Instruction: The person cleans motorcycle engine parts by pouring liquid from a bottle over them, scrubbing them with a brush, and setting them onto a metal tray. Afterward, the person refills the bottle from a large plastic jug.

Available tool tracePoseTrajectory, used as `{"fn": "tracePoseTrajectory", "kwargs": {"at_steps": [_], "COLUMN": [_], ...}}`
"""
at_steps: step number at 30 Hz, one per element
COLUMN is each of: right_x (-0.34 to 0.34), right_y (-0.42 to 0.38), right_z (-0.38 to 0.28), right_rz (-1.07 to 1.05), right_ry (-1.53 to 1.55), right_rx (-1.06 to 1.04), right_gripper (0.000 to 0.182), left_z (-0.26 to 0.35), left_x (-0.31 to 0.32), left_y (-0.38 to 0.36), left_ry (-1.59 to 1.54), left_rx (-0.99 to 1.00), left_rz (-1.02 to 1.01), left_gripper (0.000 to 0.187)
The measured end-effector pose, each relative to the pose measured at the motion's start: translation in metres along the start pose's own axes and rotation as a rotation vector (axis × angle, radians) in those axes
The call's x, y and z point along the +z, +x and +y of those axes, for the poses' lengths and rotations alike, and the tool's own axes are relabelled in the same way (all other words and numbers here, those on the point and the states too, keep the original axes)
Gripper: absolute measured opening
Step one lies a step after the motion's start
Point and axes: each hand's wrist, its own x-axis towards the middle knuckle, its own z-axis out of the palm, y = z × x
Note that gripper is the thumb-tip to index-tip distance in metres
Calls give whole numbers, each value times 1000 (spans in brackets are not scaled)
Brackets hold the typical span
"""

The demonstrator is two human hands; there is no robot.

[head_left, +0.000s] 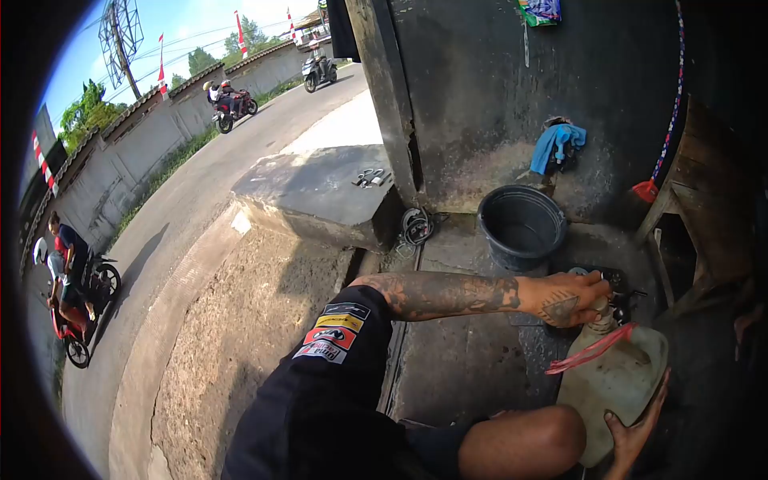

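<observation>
A cloudy plastic jerrycan [616, 384] stands tilted beside my bent knee, with a red plastic strip [592, 350] tied near its neck. My left hand [564, 300] reaches across from the left, its fingers closed around the top of the jerrycan's neck. Low on the body, my right hand [636, 432] grips the jerrycan's side, the thumb spread over its face and the fingers along the outer edge. Just beyond the neck lie dark parts [628, 298], partly hidden by my left hand. A black bucket [524, 224] stands behind my left wrist.
A blue cloth [552, 148] hangs on the dark wall above the bucket. Small metal parts [370, 178] lie on a concrete block [312, 192]. Coiled wire [417, 227] sits beside it. A wooden bench [704, 208] stands at right. Motorbikes [236, 104] pass on the road.
</observation>
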Motion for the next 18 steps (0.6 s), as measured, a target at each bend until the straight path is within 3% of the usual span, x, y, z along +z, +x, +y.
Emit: {"fn": "tracePoseTrajectory", "kwargs": {"at_steps": [2,4,6,8,11,13,17,18], "right_x": [4,11,16,14,13,11,10,8], "right_y": [6,10,16,21,27,29,39,43], "right_z": [0,-9,-36,-44,-59,-63,-64,-69], "right_rz": [-22,24,-33,-39,-47,-74,-65,-66], "right_ry": [-85,-165,-122,-107,-148,-125,-135,-128], "right_rx": [-22,-145,-33,-39,-5,4,-9,23], "right_gripper": [114,115,115,118,119,119,118,118], "left_z": [-4,15,1,12,7,12,-4,-3], "left_x": [0,-22,-3,-13,-10,-10,-6,-13], "left_y": [-4,-5,-7,-1,3,8,20,23], "left_ry": [16,-27,34,-37,20,111,161,160], "left_rx": [-113,-425,-377,-522,-458,-599,-614,-583], "left_rz": [64,-128,33,-58,-80,-68,-21,-92], "left_gripper": [43,55,66,67,69,71,77,74]}}
